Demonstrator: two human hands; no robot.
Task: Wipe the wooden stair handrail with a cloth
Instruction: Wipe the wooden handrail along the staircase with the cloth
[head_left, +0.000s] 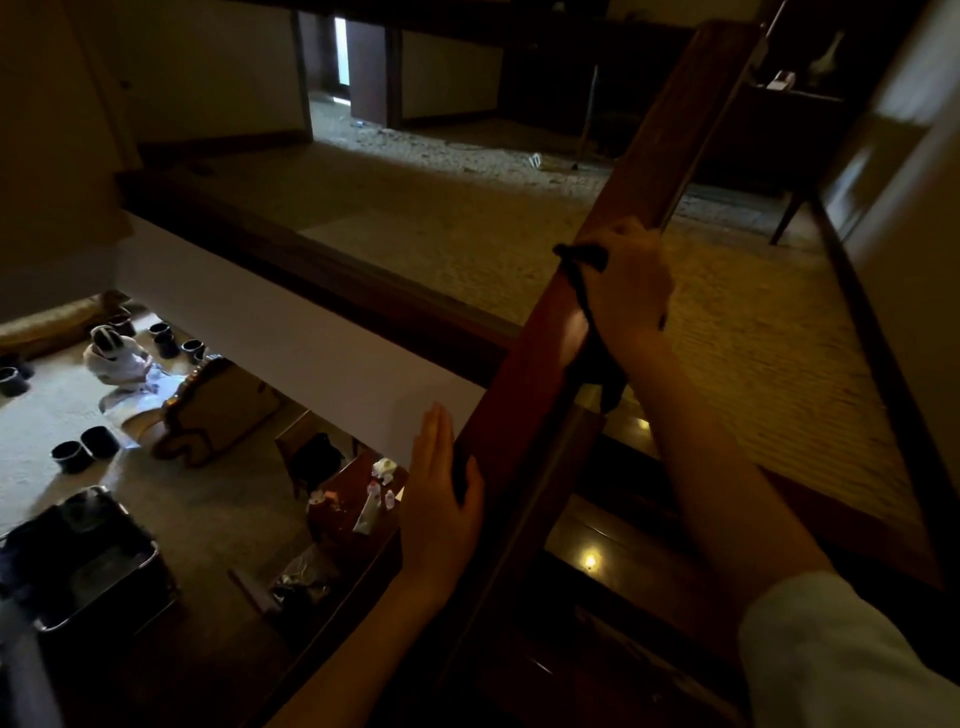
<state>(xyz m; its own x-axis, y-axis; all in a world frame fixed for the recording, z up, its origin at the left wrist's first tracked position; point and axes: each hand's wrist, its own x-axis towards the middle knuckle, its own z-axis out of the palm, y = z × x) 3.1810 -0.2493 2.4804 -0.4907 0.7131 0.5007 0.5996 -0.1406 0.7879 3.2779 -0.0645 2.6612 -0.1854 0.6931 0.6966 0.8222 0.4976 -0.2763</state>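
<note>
A broad reddish-brown wooden handrail (670, 140) runs diagonally from the lower middle to the upper right. My right hand (626, 288) lies on top of it about halfway up, fingers curled over a dark cloth (597, 358) that wraps the rail and hangs off its right side. Lower down, my left hand (441, 499) rests against the rail's left side with straight fingers and the thumb hooked over the edge. Part of the cloth is hidden under my right hand.
Left of the rail is a drop to a lower floor, with a person in white (117, 358), several black pots (83, 452), a metal bin (88, 561) and a cluttered table (358, 509). Dark stair treads (613, 561) lie to the right. A carpeted landing (441, 208) spreads behind.
</note>
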